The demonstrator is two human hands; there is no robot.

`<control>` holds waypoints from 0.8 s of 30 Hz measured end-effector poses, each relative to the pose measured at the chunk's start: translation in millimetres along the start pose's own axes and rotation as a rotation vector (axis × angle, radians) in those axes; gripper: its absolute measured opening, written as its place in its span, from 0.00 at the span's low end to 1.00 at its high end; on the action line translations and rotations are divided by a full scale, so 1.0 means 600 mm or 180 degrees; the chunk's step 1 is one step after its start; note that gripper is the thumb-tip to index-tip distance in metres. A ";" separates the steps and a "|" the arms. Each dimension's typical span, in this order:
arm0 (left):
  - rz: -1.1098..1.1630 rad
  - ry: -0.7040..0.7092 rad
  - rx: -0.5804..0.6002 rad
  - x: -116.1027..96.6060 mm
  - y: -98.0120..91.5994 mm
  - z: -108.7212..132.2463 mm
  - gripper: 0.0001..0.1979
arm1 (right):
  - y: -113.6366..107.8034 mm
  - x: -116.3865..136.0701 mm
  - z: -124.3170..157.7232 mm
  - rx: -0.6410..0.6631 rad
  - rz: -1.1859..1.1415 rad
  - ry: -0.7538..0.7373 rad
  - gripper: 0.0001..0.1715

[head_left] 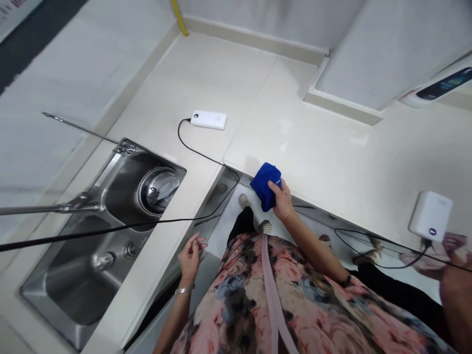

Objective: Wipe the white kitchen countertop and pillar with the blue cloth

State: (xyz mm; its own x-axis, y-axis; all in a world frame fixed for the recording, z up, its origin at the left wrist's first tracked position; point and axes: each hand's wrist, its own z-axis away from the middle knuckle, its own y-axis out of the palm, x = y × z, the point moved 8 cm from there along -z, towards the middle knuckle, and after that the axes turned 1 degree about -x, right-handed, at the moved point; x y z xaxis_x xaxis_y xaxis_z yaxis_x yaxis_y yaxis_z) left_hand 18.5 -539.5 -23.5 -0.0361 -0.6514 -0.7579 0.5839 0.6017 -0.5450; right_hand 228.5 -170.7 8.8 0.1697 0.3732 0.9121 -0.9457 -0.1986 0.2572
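Note:
A folded blue cloth (266, 186) is gripped in my right hand (282, 199), the thumb on top of it. The cloth is at the front edge of the pale countertop (313, 162), close to the inner corner. My left hand (191, 253) hangs free beside the sink-side counter edge. Its fingers are loosely curled and apart, with nothing in them. A silver bracelet circles the left wrist.
To the left lies a double steel sink (92, 290) with a round metal basin (147, 189) in its far bowl. A white power bank (208, 120) trails a black cable across the counter corner. Another white power bank (430, 215) and a co-worker's arm (457, 295) are at right.

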 end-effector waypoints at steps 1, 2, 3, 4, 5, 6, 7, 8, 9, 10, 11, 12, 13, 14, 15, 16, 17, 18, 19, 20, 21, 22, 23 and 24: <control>0.0035 0.0034 -0.0104 -0.009 -0.009 0.000 0.26 | 0.006 -0.006 -0.001 -0.0012 -0.0344 0.0250 0.27; 0.0074 0.0064 -0.0136 -0.018 -0.011 0.000 0.26 | 0.012 -0.009 -0.002 -0.0002 -0.0631 0.0456 0.25; 0.0104 0.0098 -0.0088 -0.028 -0.005 0.000 0.25 | 0.017 -0.009 -0.003 0.0018 -0.0861 0.0617 0.24; 0.0126 0.0142 0.0039 -0.040 0.008 -0.001 0.24 | 0.020 -0.007 -0.003 0.0037 -0.1037 0.0736 0.24; 0.0153 0.0193 0.0214 -0.052 0.027 -0.002 0.23 | 0.023 -0.002 -0.003 0.0071 -0.1164 0.0833 0.22; 0.0206 0.0246 0.0394 -0.067 0.048 -0.004 0.23 | 0.024 0.002 -0.002 0.0115 -0.1255 0.0921 0.21; 0.0294 0.0289 0.0566 -0.083 0.071 -0.007 0.24 | 0.025 0.006 -0.001 0.0157 -0.1326 0.1006 0.18; 0.0429 0.0314 0.0736 -0.101 0.096 -0.012 0.25 | 0.024 0.010 0.002 0.0196 -0.1389 0.1091 0.16; 0.0618 0.0316 0.0916 -0.121 0.122 -0.018 0.27 | 0.023 0.012 0.005 0.0227 -0.1451 0.1178 0.14; 0.0855 0.0291 0.1121 -0.143 0.149 -0.025 0.29 | 0.022 0.013 0.010 0.0249 -0.1519 0.1258 0.12; 0.1140 0.0242 0.1363 -0.166 0.176 -0.032 0.31 | 0.021 0.014 0.016 0.0267 -0.1581 0.1316 0.11; 0.1442 0.0174 0.1654 -0.191 0.205 -0.037 0.34 | 0.021 0.014 0.022 0.0290 -0.1618 0.1342 0.11; 0.1725 0.0100 0.1975 -0.216 0.233 -0.039 0.37 | 0.021 0.015 0.028 0.0327 -0.1611 0.1335 0.11; 0.1975 0.0023 0.2278 -0.240 0.259 -0.038 0.39 | 0.023 0.016 0.034 0.0380 -0.1551 0.1295 0.11; 0.2202 -0.0074 0.2538 -0.261 0.283 -0.035 0.41 | 0.025 0.016 0.040 0.0441 -0.1456 0.1235 0.11; 0.2408 -0.0199 0.2721 -0.278 0.304 -0.032 0.42 | 0.028 0.016 0.047 0.0502 -0.1352 0.1176 0.11; 0.2601 -0.0353 0.2810 -0.289 0.323 -0.028 0.41 | 0.033 0.014 0.053 0.0561 -0.1272 0.1143 0.11; 0.2789 -0.0525 0.2802 -0.295 0.339 -0.026 0.40 | 0.038 0.011 0.060 0.0618 -0.1210 0.1121 0.11; 0.2974 -0.0691 0.2690 -0.296 0.352 -0.024 0.39 | 0.043 0.008 0.067 0.0682 -0.1140 0.1088 0.11; 0.3144 -0.0826 0.2503 -0.293 0.361 -0.024 0.37 | 0.049 0.006 0.073 0.0765 -0.1024 0.1026 0.13; 0.3278 -0.0913 0.2293 -0.285 0.367 -0.024 0.36 | 0.054 0.004 0.078 0.0868 -0.0822 0.0923 0.15; 0.3363 -0.0958 0.2079 -0.275 0.368 -0.024 0.35 | 0.058 0.003 0.084 0.0974 -0.0526 0.0770 0.18; 0.3391 -0.0974 0.1881 -0.262 0.366 -0.024 0.34 | 0.061 0.002 0.089 0.1083 -0.0173 0.0590 0.22; 0.3357 -0.0963 0.1703 -0.247 0.360 -0.023 0.34 | 0.065 0.000 0.094 0.1213 0.0188 0.0416 0.25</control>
State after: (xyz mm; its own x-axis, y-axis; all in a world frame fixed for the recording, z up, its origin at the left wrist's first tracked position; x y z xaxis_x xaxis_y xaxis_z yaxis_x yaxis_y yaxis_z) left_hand 138.8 -306.6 -33.8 0.8058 -0.0829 -0.5863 0.4755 0.6807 0.5573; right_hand 207.1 -229.5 37.0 0.0584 0.4584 0.8868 -0.7782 -0.5356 0.3281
